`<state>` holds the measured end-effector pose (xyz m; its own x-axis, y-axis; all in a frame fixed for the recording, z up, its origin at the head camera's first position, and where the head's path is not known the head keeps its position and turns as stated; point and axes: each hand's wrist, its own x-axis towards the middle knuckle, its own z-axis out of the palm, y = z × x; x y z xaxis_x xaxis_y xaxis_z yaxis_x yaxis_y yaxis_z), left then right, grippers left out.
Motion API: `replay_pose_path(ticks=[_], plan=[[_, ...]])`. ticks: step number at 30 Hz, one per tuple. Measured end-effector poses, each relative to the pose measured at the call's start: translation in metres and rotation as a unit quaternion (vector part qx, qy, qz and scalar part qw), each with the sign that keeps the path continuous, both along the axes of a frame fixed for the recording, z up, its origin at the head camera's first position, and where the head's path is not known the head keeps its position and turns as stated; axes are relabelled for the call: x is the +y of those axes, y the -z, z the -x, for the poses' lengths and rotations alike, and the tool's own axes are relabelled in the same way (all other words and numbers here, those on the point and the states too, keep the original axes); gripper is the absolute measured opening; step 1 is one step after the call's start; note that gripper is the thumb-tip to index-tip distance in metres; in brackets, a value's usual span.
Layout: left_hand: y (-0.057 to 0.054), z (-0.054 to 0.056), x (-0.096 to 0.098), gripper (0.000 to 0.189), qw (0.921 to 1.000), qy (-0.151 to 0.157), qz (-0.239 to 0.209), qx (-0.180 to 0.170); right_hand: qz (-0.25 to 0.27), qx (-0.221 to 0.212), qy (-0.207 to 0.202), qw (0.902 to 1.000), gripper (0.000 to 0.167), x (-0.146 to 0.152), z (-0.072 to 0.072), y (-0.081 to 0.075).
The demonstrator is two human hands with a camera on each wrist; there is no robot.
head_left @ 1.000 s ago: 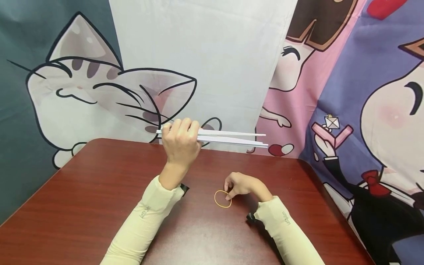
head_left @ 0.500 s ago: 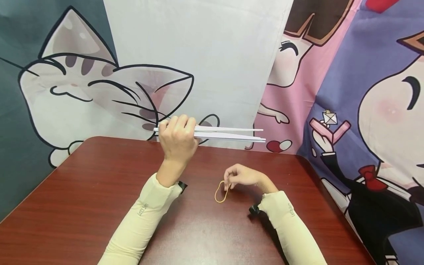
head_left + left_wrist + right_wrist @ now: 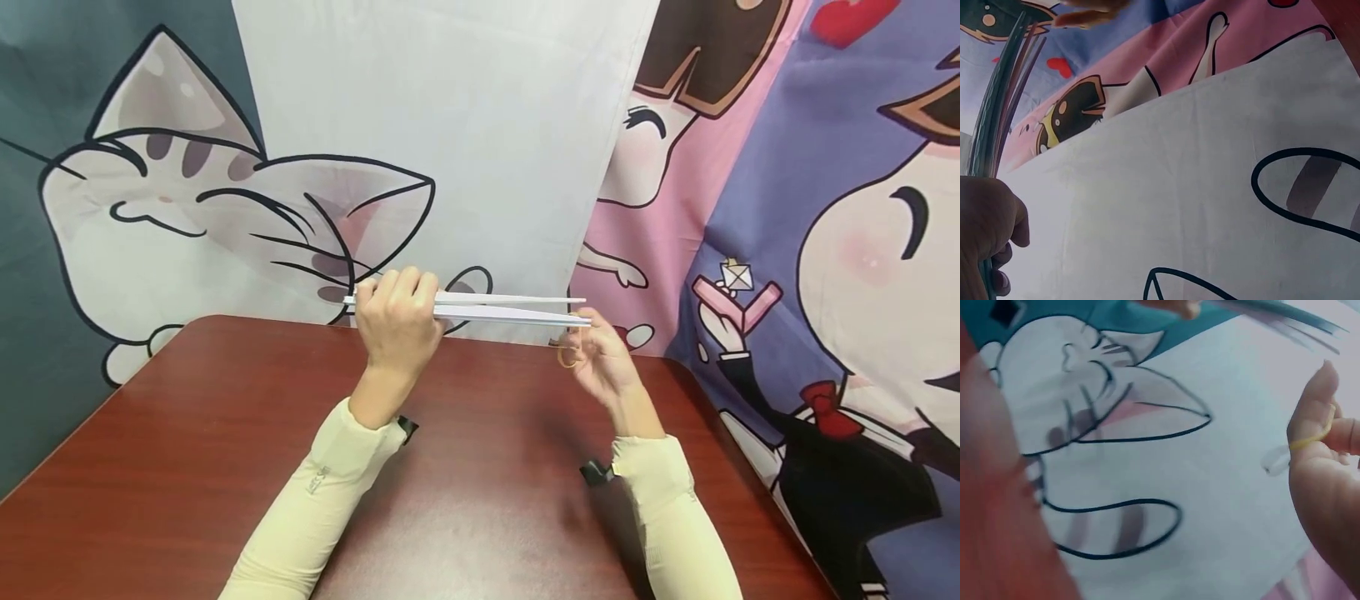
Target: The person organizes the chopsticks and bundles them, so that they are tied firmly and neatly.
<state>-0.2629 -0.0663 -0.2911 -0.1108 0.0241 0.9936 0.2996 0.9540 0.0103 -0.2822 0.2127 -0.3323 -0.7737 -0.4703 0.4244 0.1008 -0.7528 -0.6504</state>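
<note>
Left hand (image 3: 399, 323) gripping white sticks (image 3: 510, 313), count unclear; right hand (image 3: 609, 365) holding yellow band (image 3: 1309, 441), partly hidden

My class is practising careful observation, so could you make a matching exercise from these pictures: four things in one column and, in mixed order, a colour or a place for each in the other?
Things
1. sticks
2. rubber band
3. table
4. sleeves

Colour or place
A. reddish brown, below both hands
B. cream
C. gripped in the left hand
D. yellow, held by the right hand

Right pairs: 1-C, 2-D, 3-A, 4-B.
</note>
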Motion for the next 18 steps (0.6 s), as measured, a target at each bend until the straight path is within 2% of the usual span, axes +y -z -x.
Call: replay_pose_path(ticks=[3,5,7,9,11,13,16,18], plan=[[0.004,0.001,-0.001,0.021,1.0000,0.002,0.001,-0.003,0.046,0.029,0.068,0.9962,0.025,0.007,-0.005,-0.006],[0.005,0.001,-0.001,0.022,1.0000,0.003,0.001,-0.005,0.068,0.056,0.112,0.9898,0.016,0.009,-0.008,-0.008],[0.007,0.002,-0.001,0.022,1.0000,0.003,0.001,-0.007,0.067,0.090,0.164,0.9801,0.012,0.008,-0.010,-0.012],[0.007,0.002,-0.001,0.021,1.0000,0.003,0.001,-0.008,0.040,0.132,0.221,0.9655,0.017,0.004,-0.013,-0.015],[0.007,0.002,-0.001,0.021,1.0000,0.003,0.001,-0.007,-0.014,0.179,0.279,0.9434,0.029,-0.002,-0.016,-0.018],[0.006,0.002,-0.001,0.021,1.0000,0.002,0.001,-0.006,-0.057,0.211,0.315,0.9234,0.039,-0.009,-0.020,-0.021],[0.003,0.002,-0.001,0.022,1.0000,0.000,-0.003,-0.005,-0.095,0.235,0.360,0.8979,0.044,-0.019,-0.023,-0.025],[0.001,0.001,0.000,0.023,1.0000,0.001,-0.003,-0.005,-0.105,0.232,0.377,0.8905,0.045,-0.024,-0.024,-0.027]])
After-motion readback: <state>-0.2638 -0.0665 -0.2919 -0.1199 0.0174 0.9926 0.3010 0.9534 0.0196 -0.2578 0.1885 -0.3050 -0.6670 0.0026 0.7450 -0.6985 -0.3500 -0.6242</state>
